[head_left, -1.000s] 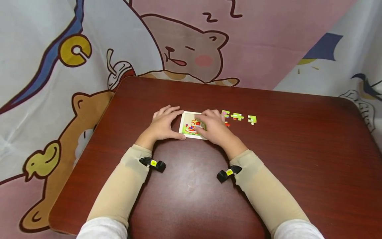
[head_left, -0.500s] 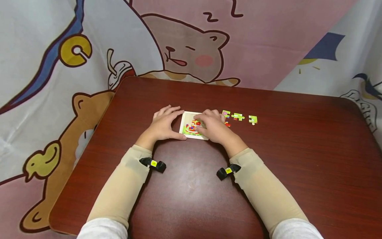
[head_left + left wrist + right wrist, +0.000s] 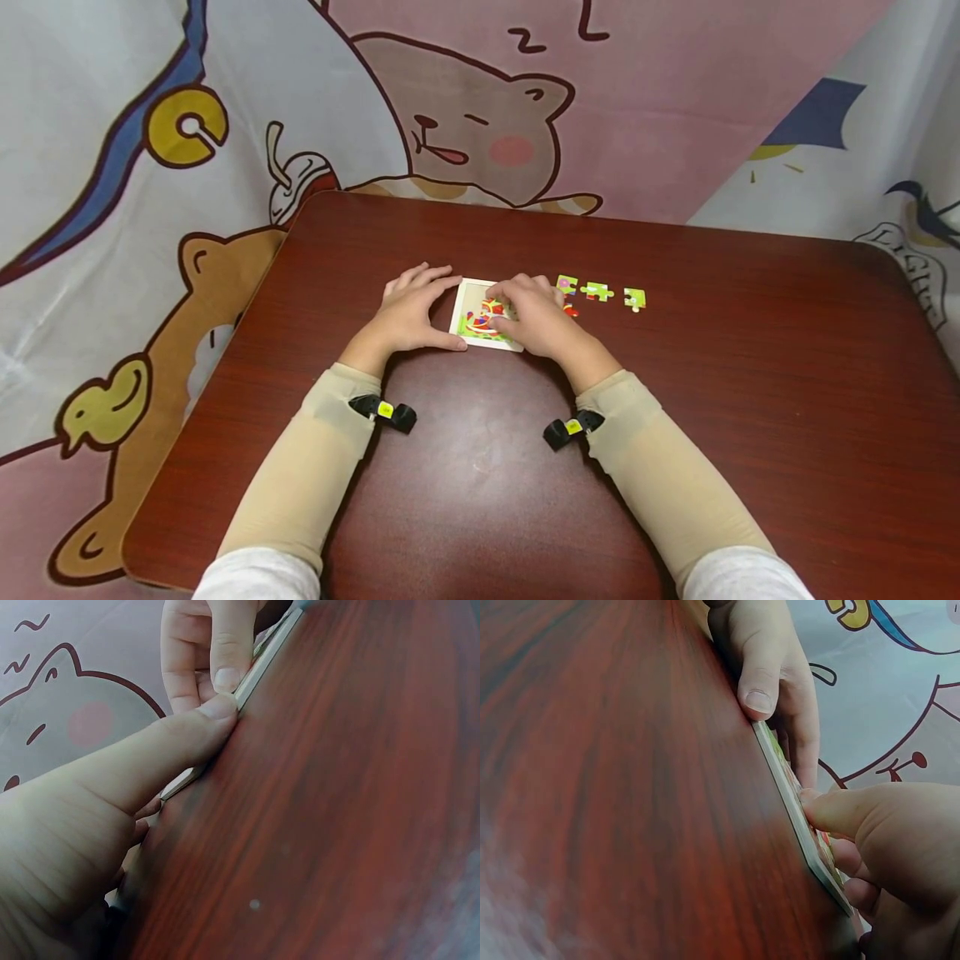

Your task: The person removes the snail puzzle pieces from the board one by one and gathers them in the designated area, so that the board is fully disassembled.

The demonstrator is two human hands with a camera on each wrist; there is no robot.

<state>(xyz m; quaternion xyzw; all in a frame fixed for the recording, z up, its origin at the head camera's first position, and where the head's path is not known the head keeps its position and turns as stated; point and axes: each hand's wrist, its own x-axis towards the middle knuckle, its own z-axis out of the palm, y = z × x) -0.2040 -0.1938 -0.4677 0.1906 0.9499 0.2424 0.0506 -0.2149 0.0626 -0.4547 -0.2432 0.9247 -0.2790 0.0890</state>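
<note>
A small jigsaw puzzle tray (image 3: pixel 456 315) with a pale border lies flat on the table. Red, white and green pieces fill its near part, and bare backing shows at the far left. My left hand (image 3: pixel 408 312) holds the tray's left side, thumb at the near corner and index finger at the far one. Over the right half is my right hand (image 3: pixel 543 315), thumb and curved fingers down on a puzzle piece (image 3: pixel 510 312), mostly hidden beneath them. In the right wrist view the right thumb (image 3: pixel 840 808) touches the puzzle's surface just inside the border (image 3: pixel 791 799).
Loose green puzzle pieces (image 3: pixel 597 292) lie in a row right of the tray. A red piece (image 3: pixel 571 310) shows partly beside my right hand. The dark red wooden table (image 3: pixel 750 358) reaches back to a cartoon-printed cloth (image 3: pixel 630 108).
My right index finger and thumb have shifted very slightly over the piece in the tray. My left hand, the tray and the loose pieces stay in place.
</note>
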